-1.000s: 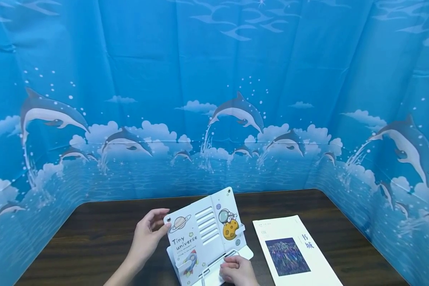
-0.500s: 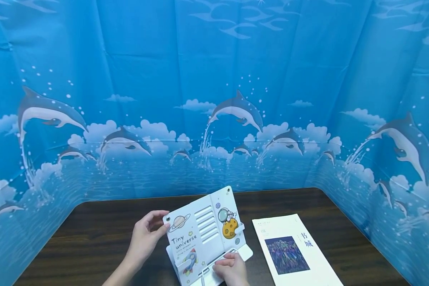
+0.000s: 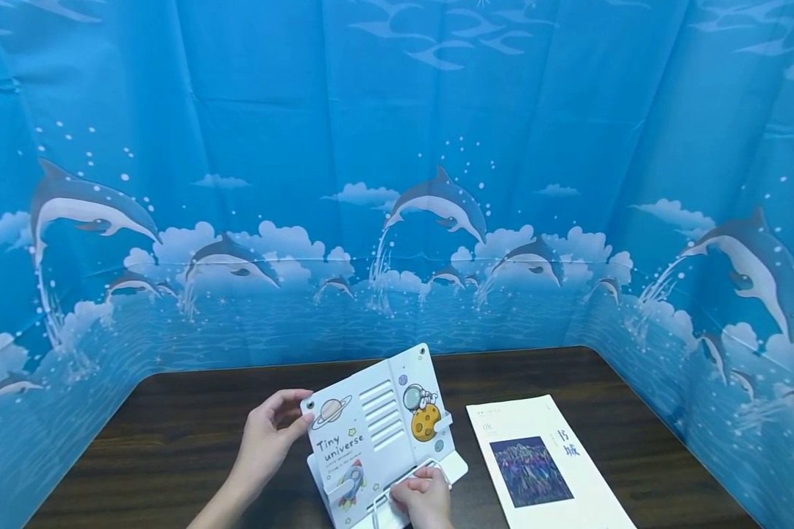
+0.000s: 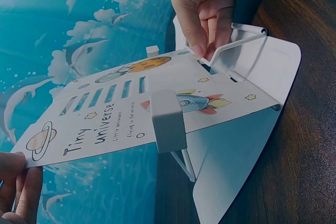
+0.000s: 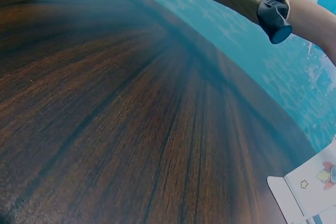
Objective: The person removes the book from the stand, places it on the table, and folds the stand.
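Note:
A white metal book stand, printed with "Tiny universe", a planet, a rocket and an astronaut, has its panel tilted up from a base plate. My left hand pinches the panel's upper left corner between thumb and fingers. Down at the lower edge, my right hand pinches a bent white wire bar, which stands off the panel in the left wrist view. A white page clip sits at the panel's side. In the right wrist view only a corner of the stand shows, and the right hand is out of sight.
To the right of the stand lies a cream-coloured book with a dark picture on its cover. Both rest on a dark wooden table. A blue dolphin-print curtain surrounds the table's back and sides.
My right hand has shifted slightly left along the stand's lower edge, still pinching at the wire bar. The left hand keeps its hold on the corner, and the stand stays nearly in place.

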### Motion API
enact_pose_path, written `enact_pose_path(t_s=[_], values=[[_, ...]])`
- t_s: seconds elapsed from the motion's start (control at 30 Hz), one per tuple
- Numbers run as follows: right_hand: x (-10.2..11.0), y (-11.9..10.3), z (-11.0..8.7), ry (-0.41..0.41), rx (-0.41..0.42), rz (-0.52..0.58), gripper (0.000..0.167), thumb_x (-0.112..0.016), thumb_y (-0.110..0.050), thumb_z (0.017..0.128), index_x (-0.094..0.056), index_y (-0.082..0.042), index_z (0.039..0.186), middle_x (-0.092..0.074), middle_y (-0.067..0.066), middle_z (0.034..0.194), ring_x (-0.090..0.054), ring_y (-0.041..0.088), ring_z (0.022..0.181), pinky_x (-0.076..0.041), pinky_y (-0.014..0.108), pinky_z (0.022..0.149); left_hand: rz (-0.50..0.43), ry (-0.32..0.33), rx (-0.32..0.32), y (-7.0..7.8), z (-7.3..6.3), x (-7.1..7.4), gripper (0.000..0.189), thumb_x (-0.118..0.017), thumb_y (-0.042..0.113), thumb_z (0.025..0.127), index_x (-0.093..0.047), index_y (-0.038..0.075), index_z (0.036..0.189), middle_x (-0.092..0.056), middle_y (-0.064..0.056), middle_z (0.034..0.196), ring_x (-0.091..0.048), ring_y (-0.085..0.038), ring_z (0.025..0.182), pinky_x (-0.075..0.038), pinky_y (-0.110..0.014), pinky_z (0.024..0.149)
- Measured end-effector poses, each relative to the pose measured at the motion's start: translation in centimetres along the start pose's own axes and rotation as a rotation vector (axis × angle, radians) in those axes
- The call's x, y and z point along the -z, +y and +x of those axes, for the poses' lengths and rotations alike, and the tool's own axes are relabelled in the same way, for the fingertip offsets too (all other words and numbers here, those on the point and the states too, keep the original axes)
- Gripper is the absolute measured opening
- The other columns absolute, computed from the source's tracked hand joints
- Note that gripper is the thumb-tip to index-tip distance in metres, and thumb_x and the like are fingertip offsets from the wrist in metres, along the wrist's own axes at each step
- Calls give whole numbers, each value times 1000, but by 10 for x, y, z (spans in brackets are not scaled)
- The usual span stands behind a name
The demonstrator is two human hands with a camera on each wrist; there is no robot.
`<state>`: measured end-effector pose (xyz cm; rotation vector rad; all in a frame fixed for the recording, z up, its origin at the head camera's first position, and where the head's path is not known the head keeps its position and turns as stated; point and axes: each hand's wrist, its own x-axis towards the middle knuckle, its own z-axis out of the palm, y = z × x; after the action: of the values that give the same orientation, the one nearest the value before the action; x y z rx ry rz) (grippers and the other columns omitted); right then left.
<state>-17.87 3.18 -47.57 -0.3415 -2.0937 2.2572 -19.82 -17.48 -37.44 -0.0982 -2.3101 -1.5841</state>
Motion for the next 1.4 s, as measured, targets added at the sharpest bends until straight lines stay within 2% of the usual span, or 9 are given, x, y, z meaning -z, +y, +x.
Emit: enact_pose_path(t_s=[0.3,0.47,0.7,0.93,1.13,1.4], values=[[-3,1,-1,-21,-19,102,39,-61,13,65,-33,9,92,-55,3,63,-59,8,53,-50,20,52,-8,21,2,1,-2,-1,28,-66,-4,77,-61,-1,105,-63,-13,99,-58,-9,79,-49,-21,63],[-3,-1,0,-11,-33,55,44,-63,11,64,-34,10,97,-56,1,63,-57,8,53,-50,22,53,5,24,25,3,-5,0,29,-65,-5,77,-62,1,105,-63,-11,101,-59,-12,81,-48,-21,66],[-1,-2,-1,-33,10,13,43,-63,10,63,-35,9,96,-55,-2,61,-54,7,54,-49,23,54,21,39,39,6,-12,1,30,-66,-3,76,-62,2,105,-63,-10,101,-59,-14,83,-45,-21,70],[4,-3,4,-94,27,21,42,-59,12,64,-34,12,97,-54,1,66,-54,8,54,-51,23,55,-13,61,46,8,-22,-1,29,-68,-2,75,-62,2,103,-63,-9,100,-59,-14,81,-46,-21,70],[10,-3,8,-166,19,47,45,-57,14,64,-31,13,101,-53,2,69,-56,8,54,-52,23,56,-56,60,80,11,-30,-4,31,-68,-2,75,-60,0,104,-62,-11,102,-57,-9,81,-50,-20,67],[15,-5,10,-238,20,66,49,-55,14,63,-30,14,105,-51,1,71,-54,8,56,-52,25,57,-47,103,49,12,-38,-9,32,-70,-4,72,-61,-1,102,-63,-12,100,-58,-9,78,-48,-19,70]])
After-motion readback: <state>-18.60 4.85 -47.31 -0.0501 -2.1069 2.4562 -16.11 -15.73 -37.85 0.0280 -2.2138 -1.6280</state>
